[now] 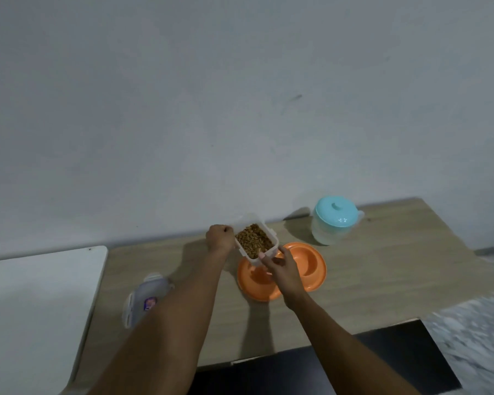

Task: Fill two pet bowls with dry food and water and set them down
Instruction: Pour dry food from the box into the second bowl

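Over the orange double pet bowl (314, 269), a clear plastic food container (255, 243) full of brown dry kibble is held up by both hands, tipped toward the near-left well. Left hand (219, 238) is closed around the container's far-left end; right hand (280, 266) pinches the near-right corner, thumb on the rim. Container sits above the bowl's left side, not touching it as far as I can tell. Left well is mostly hidden behind the right hand; right well looks empty. No kibble visibly falling yet, so the pour is judged about to begin.

Handling guess: rigid thin plastic, light shell, fairly full so some weight; kibble is loose and will slide out all at once if tipped too far. Best held by the short ends, as now, with the pour over a corner. Smooth walls could slip.

Bowl rests on the wooden counter (382, 280). Container lid (146, 297), clear with a sticker, lies on the counter to the left, partly behind the left forearm. Clear pitcher with teal lid (335, 215) stands behind and to the right of the bowl, apart from it, likely the water. White surface (35, 295) adjoins at far left.
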